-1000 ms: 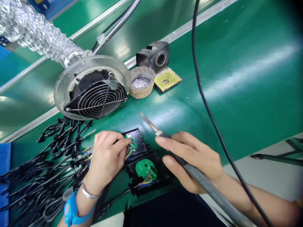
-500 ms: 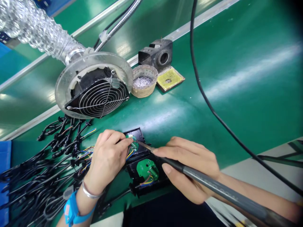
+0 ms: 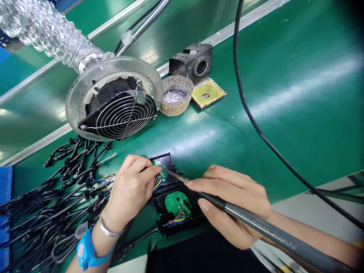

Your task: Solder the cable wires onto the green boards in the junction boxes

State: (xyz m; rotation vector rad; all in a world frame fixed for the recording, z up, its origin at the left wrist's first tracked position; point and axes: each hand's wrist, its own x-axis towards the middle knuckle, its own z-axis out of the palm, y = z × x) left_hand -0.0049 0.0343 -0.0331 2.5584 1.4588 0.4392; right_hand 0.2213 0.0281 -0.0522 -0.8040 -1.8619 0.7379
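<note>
Soldering iron point(image 3: 256, 220) down from its raised position over the bench; the tip now meets the upper green circuit board point(image 3: 163, 176). Right hand point(image 3: 237, 204) has come in toward the 2 boards with it, grasping the iron pen-style around the dark grip. Left hand point(image 3: 132, 184) keeps nearly the same place, thumb and fingers bent in at the upper board's near side; fingers cover the contact, so cannot tell whether they pinch a wire. Black power cord point(image 3: 257, 129) now bows differently at the right.

Upper board sits inside a black plastic housing point(image 3: 170, 163). Just beside it, nearer the body, a 2nd black housing point(image 3: 197, 218) bears the lower green circuit board point(image 3: 174, 203), with brown, yellow and blue wires point(image 3: 179, 218) attached.

Surface: glossy green workbench point(image 3: 298, 121), light streaks reflected across it. Heap of black cables point(image 3: 48, 216) to the left, some ends bare with coloured wires. Beyond the boards, round fume extractor fan point(image 3: 125, 119) with wire guard, joined to a crinkled foil duct point(image 3: 62, 41). Next to it, tan bowl point(image 3: 174, 110) of silvery bits, yellow sponge point(image 3: 206, 94) in a tray, dark metal iron stand point(image 3: 183, 66).

Room: pale metal rail point(image 3: 227, 35) behind; blue bin point(image 3: 5, 185) at the left edge; light floor point(image 3: 301, 208) at lower right. Left wrist wears a blue strap point(image 3: 85, 252) and silver bangle point(image 3: 107, 230).
</note>
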